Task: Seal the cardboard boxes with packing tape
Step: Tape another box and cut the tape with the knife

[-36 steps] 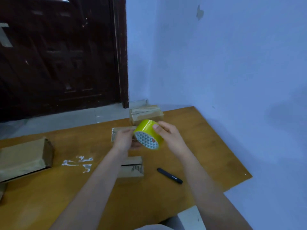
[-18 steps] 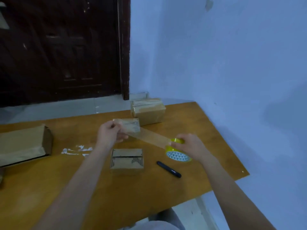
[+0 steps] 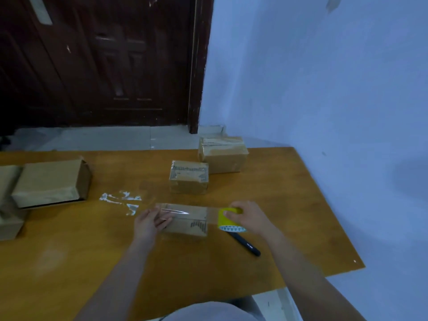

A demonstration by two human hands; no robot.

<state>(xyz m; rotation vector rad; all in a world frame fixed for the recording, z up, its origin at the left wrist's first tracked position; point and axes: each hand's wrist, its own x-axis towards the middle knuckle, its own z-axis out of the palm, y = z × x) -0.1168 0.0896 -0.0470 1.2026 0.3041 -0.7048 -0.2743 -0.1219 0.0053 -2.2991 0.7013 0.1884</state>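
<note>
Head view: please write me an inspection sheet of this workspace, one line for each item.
Surface: orange-brown wooden table, with white residue patches left of centre.
Job's things: small cardboard box under a stretched clear tape strip; yellow tape roll at its right end; two taped boxes behind; an open-ended box at far left.
Clutter: black marker lying beside the roll.
Hands: left hand presses the tape end at the box's left side; right hand grips the roll.
Cables: nothing seen.
Surroundings: dark wooden door, blue wall, pale tiled floor.
</note>
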